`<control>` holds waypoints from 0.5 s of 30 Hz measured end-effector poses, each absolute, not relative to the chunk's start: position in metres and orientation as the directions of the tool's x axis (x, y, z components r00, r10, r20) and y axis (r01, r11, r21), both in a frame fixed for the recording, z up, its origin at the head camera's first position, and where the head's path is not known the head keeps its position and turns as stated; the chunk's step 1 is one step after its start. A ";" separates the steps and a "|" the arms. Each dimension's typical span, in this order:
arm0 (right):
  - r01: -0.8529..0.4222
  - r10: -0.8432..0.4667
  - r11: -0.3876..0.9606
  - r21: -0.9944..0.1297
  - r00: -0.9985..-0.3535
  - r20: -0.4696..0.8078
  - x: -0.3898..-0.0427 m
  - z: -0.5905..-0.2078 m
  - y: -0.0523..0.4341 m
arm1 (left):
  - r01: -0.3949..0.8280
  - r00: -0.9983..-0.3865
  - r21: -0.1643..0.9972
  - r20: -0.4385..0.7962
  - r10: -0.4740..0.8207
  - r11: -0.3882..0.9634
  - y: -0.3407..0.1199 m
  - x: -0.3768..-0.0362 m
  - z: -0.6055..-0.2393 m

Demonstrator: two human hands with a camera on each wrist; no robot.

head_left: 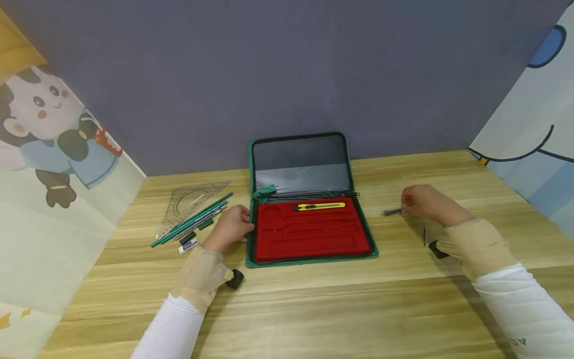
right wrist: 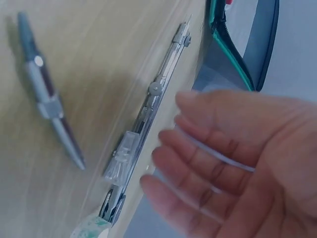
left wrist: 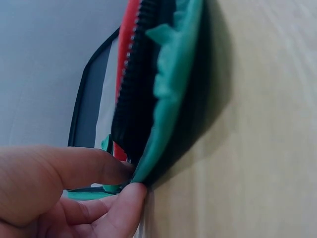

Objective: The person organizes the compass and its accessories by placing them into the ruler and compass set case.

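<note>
A green zip case [head_left: 314,260] lies open in the middle of the wooden table, its red moulded insert facing up. A yellow utility knife [head_left: 320,206] sits in the top slot. My left hand [head_left: 230,227] is at the case's left side; in the left wrist view my thumb and a finger [left wrist: 130,182] pinch the green edge of the case [left wrist: 168,114]. My right hand [head_left: 426,202] hovers to the right of the case over one end of a metal compass [head_left: 391,212]. The compass [right wrist: 148,104] lies flat on the table, and my right hand [right wrist: 223,158] has loosely spread fingers holding nothing.
Left of the case lie a clear set square [head_left: 190,204], several green pencils [head_left: 193,219] and a small eraser [head_left: 188,245]. A short metal pen-like piece [right wrist: 47,99] rests near my right wrist. A grey wall stands behind, with printed panels on both sides.
</note>
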State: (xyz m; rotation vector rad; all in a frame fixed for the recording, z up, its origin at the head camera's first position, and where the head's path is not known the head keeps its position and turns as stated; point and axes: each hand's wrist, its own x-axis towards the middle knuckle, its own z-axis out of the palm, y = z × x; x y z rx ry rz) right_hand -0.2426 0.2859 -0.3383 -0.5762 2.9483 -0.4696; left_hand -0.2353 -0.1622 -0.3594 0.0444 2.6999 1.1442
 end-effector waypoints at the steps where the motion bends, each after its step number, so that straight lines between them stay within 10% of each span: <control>1: -0.325 -0.357 0.891 -0.318 -0.933 -0.049 -0.241 -0.338 0.287 | -0.056 -0.978 0.713 -0.180 0.106 0.699 -0.162 -0.236 -0.359; 15: -0.100 -0.128 0.960 -0.263 -0.988 -0.090 -0.227 -0.335 0.287 | -0.051 -0.978 0.701 -0.180 0.107 0.711 -0.162 -0.236 -0.359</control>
